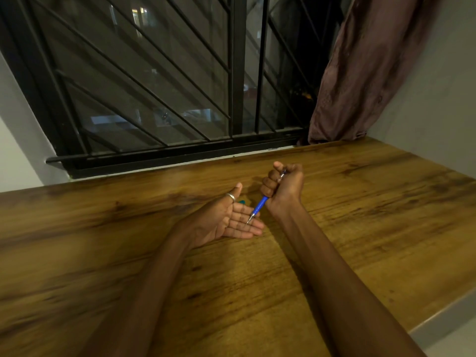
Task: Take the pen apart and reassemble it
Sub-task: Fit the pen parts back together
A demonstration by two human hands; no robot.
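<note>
My right hand [284, 185] is closed in a fist around a blue pen [260, 206]. The pen points down and to the left, its metal tip over the fingers of my left hand [233, 220]. That left hand lies palm up on the wooden table [360, 228], fingers spread, with a silver ring on the thumb. The pen's upper end pokes out of the top of my right fist. A small teal piece [242, 201] lies on the table just behind my left hand, partly hidden by it.
The table runs up to a dark window with black metal bars [154, 86] at the back. A brown curtain [360, 73] hangs at the back right corner. The table's right edge [443, 318] drops off near the wall.
</note>
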